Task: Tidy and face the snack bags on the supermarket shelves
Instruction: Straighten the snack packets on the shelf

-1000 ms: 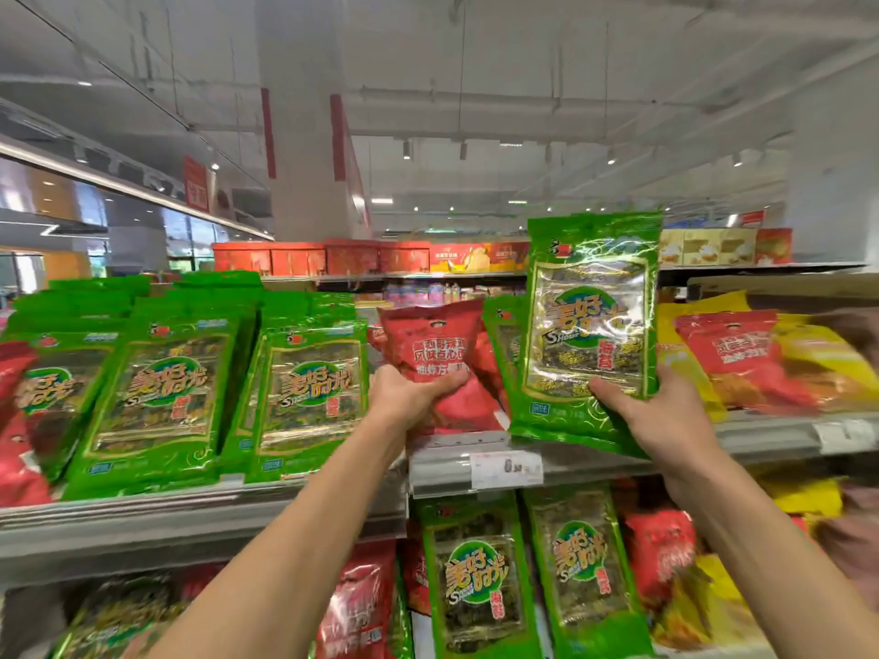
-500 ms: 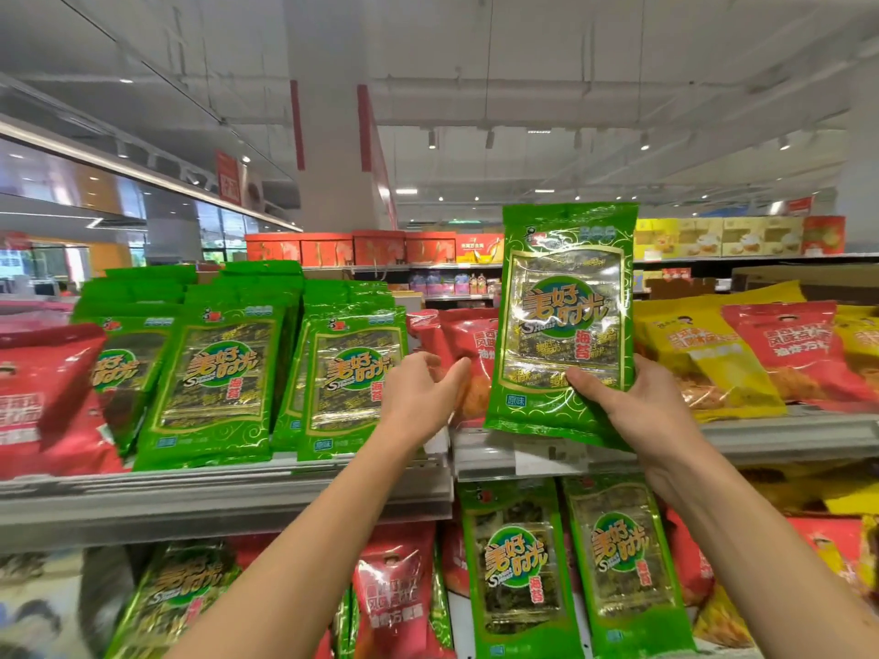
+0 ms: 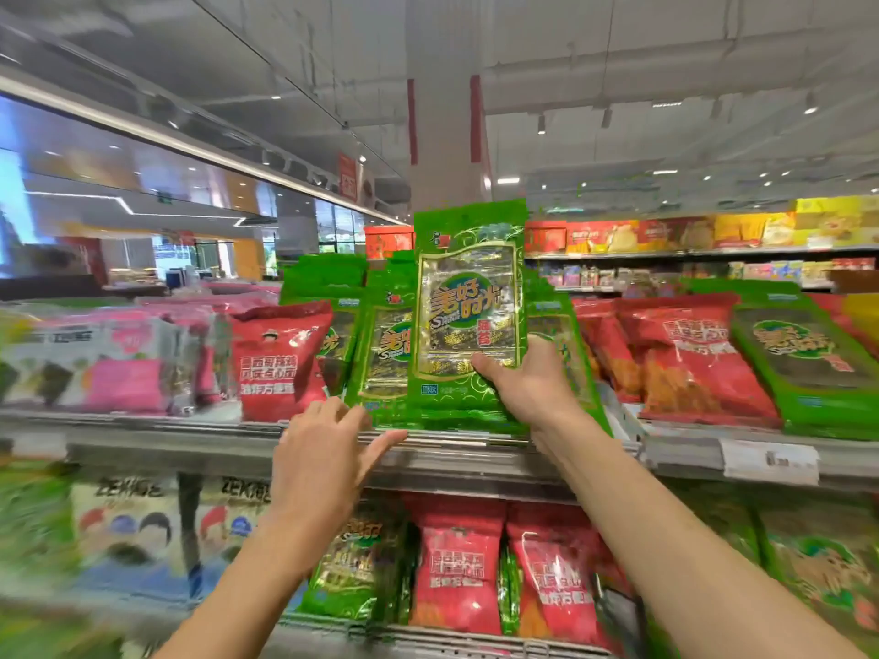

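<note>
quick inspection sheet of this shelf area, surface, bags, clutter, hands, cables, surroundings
surface: upper shelf with a metal front rail; a price tag on the rail to the right; a lower shelf of bags beneath.
job's things: held green seaweed bag is upright, front facing out, in front of a row of green bags; red snack bag stands left of that row.
clutter: a green bag on red bags lies to the right, seemingly out of place.
grippers: right hand grips the held bag's lower edge; left hand reaches toward the rail, fingers extended, holding nothing.
cables: nothing seen.
surroundings: white pillar, distant shelves; the left side is motion-blurred.
</note>
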### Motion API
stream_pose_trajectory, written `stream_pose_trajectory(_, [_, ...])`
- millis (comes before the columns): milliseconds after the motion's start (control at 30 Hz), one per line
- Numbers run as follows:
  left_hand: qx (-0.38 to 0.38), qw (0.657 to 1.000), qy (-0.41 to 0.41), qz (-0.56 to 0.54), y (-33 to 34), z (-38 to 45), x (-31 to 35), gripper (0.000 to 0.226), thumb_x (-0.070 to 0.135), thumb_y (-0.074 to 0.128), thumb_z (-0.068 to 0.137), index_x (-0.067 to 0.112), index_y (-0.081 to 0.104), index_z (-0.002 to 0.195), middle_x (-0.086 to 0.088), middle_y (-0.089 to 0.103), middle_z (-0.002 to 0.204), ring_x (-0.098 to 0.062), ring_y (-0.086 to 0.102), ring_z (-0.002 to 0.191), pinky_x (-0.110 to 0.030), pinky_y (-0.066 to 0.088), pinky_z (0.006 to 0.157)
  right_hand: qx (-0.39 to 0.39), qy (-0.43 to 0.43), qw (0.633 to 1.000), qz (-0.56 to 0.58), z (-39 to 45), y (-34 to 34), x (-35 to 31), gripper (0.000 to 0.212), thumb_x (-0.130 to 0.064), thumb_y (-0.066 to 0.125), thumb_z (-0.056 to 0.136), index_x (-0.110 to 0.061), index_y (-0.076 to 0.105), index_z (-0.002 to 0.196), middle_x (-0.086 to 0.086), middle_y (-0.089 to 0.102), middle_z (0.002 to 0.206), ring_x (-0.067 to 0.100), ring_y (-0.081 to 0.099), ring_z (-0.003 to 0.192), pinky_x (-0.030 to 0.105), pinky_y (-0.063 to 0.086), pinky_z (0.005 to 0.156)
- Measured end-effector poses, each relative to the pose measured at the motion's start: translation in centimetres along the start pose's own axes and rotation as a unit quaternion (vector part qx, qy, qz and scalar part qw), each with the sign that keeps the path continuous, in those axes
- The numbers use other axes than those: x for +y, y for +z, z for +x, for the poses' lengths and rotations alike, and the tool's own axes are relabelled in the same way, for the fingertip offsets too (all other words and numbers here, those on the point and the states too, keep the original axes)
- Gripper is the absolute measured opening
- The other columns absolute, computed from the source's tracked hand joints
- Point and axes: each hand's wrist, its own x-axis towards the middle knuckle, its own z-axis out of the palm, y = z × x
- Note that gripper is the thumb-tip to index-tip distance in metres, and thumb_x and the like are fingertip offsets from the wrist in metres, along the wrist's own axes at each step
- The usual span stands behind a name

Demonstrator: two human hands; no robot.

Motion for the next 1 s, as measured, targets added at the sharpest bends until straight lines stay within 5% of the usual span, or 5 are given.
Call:
stream_pose_trajectory(200, [0.004, 1.0, 0.022, -0.01, 0.1, -0.5, -1.8, 0.042, 0.054, 0.056, 0.089, 0.015, 0.07, 0.078, 0.001, 0.059, 0.077, -0.022, 0.058, 0.073, -0.036, 0.052, 0.062, -0.081, 0.065, 0.994, -0.013, 0.7, 6.7, -0.7, 0.079, -0.036, 0.074, 0.09, -0.004, 0.032, 0.149, 0.014, 0.04, 0.155, 0.032, 0.039, 0.142, 0.046, 0.036, 0.114])
stream_pose_trajectory(367, [0.007, 0.999, 0.027, -0.017, 0.0, -0.5, -1.9, 0.032, 0.047, 0.058, 0.095, 0.019, 0.069, 0.084, 0.002, 0.056, 0.08, -0.02, 0.056, 0.078, -0.036, 0.05, 0.069, -0.127, 0.079, 0.978, -0.148, 1.3, 7.4, 0.2, 0.081, -0.049, 0.072, 0.089, 0.001, 0.039, 0.144, 0.018, 0.047, 0.149, 0.031, 0.051, 0.128, 0.039, 0.044, 0.099])
stream_pose_trajectory(600, [0.008, 0.999, 0.028, -0.042, -0.4, -0.6, -1.9, 0.025, 0.039, 0.061, 0.095, 0.016, 0.069, 0.089, 0.0, 0.057, 0.083, -0.02, 0.055, 0.081, -0.036, 0.049, 0.073, -0.036, -0.025, 0.91, -0.411, 0.4, 7.5, 0.5, 0.064, -0.075, 0.064, 0.08, -0.016, 0.042, 0.069, 0.005, 0.052, 0.086, 0.028, 0.048, 0.084, 0.036, 0.04, 0.072])
stream_pose_trajectory(867, [0.063, 0.974, -0.063, -0.211, -1.4, -0.1, -5.6, 0.01, 0.026, 0.068, 0.09, 0.017, 0.066, 0.092, 0.004, 0.056, 0.095, -0.01, 0.053, 0.084, -0.022, 0.043, 0.076, 0.047, -0.122, 0.897, -0.423, -1.8, 6.6, 0.9, 0.073, -0.078, 0.057, 0.082, -0.008, 0.055, 0.104, 0.005, 0.053, 0.087, 0.029, 0.058, 0.085, 0.035, 0.041, 0.066])
stream_pose_trajectory(1000, [0.069, 0.944, -0.241, -0.214, -1.9, 2.6, -10.6, 0.061, 0.05, 0.075, 0.08, 0.008, 0.05, 0.117, 0.001, 0.046, 0.107, -0.016, 0.045, 0.097, -0.032, 0.038, 0.088, 0.075, -0.175, 0.903, -0.385, -2.8, 5.7, 1.6, 0.059, -0.067, 0.058, 0.09, -0.012, 0.057, 0.114, 0.0, 0.064, 0.086, 0.026, 0.066, 0.086, 0.036, 0.051, 0.07])
